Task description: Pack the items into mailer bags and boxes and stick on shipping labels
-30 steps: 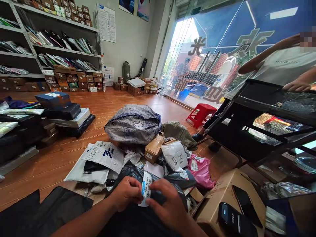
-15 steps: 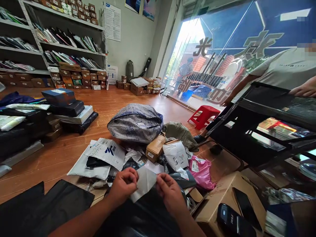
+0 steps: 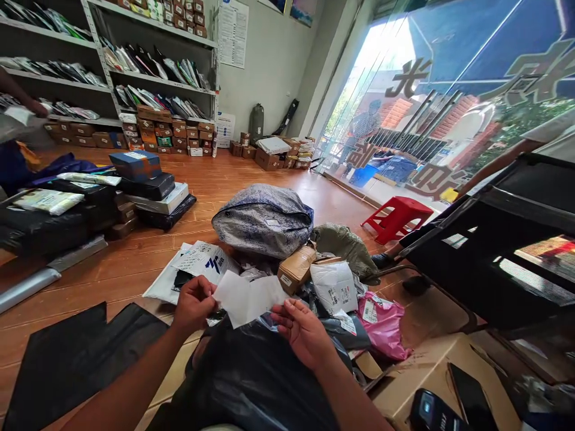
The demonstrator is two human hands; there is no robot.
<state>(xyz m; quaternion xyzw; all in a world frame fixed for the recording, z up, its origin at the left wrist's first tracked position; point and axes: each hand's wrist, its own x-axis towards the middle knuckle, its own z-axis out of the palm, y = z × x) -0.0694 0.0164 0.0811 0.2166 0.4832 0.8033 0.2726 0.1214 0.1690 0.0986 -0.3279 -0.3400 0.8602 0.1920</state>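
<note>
Wooden floor (image 3: 193, 176) with parcels (image 3: 333, 287): left hand (image 3: 194, 305) and right hand (image 3: 305, 334) pinch white paper (image 3: 238, 299), which might tear if tugged.

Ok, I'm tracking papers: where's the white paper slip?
In the head view, the white paper slip is below and slightly left of centre, between the left hand and right hand, above the black plastic.

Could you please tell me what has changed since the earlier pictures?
The left hand and right hand have moved farther apart, with the creased white paper sheet opened wider between them; a blank face shows where printing showed a second ago. Another person's hand has come into view at the left edge. The pink plastic parcel and red plastic stool stayed put.
</note>
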